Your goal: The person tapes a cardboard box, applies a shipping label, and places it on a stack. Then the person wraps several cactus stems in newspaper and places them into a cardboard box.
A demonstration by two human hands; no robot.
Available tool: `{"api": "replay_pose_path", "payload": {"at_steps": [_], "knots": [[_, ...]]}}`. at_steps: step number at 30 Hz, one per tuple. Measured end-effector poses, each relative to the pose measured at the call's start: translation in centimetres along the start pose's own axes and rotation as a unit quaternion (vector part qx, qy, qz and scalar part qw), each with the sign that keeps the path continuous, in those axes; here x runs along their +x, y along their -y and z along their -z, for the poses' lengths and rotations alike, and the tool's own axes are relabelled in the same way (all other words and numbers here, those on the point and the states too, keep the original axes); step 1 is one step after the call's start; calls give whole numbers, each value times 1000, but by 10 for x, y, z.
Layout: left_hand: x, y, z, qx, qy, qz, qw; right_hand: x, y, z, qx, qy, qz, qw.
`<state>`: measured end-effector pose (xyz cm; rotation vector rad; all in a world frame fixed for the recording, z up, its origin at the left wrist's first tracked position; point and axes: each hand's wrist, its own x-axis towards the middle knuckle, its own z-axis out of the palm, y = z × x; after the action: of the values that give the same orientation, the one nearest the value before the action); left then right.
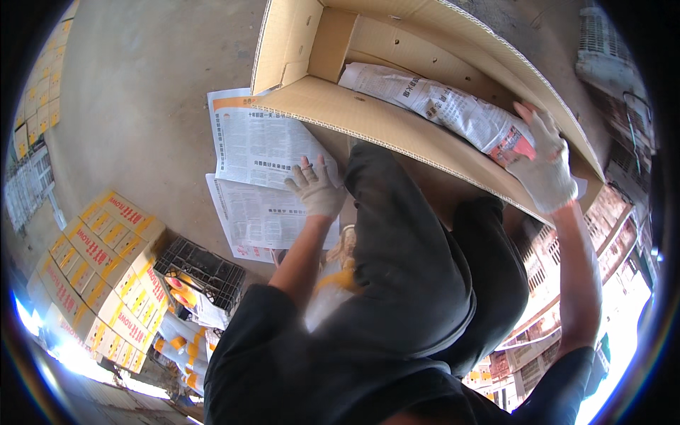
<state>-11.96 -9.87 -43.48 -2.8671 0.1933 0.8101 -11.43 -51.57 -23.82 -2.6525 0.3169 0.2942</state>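
My left hand [319, 194], in a knitted glove with bare fingertips, lies with fingers spread on printed newspaper sheets [255, 149]. These overlap on the floor beside my knee. A long cardboard carton [319, 103] stands open in front of my legs, tilted in view. Inside it, along the near wall, lies a bundle wrapped in newspaper [441, 103]; its contents are hidden. My right hand [544, 159], gloved the same way, reaches into the carton's right end. It straddles that end of the bundle, thumb on the near side and fingers on the far side.
Stacked printed cartons [101, 265] stand at the lower left, beside a black plastic crate [199, 271]. Bottles or tubes with orange bands [183, 340] lie near it. More yellow-marked boxes [42, 95] are piled at far left. Stacks of printed paper [605, 212] line the right.
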Motion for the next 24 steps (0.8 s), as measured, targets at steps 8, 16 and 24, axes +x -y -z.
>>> {"api": "replay_pose_path", "payload": {"at_steps": [8,16,24], "knots": [[20,45,-3,-329,78,99,936,-106,34,60,-25,-111,-44,993],[-63,150,257,-561,-199,54,802,-186,185,79,296,-94,-54,949],[-266,43,370,-312,-202,-524,766,-225,287,43,601,31,99,793]]}}
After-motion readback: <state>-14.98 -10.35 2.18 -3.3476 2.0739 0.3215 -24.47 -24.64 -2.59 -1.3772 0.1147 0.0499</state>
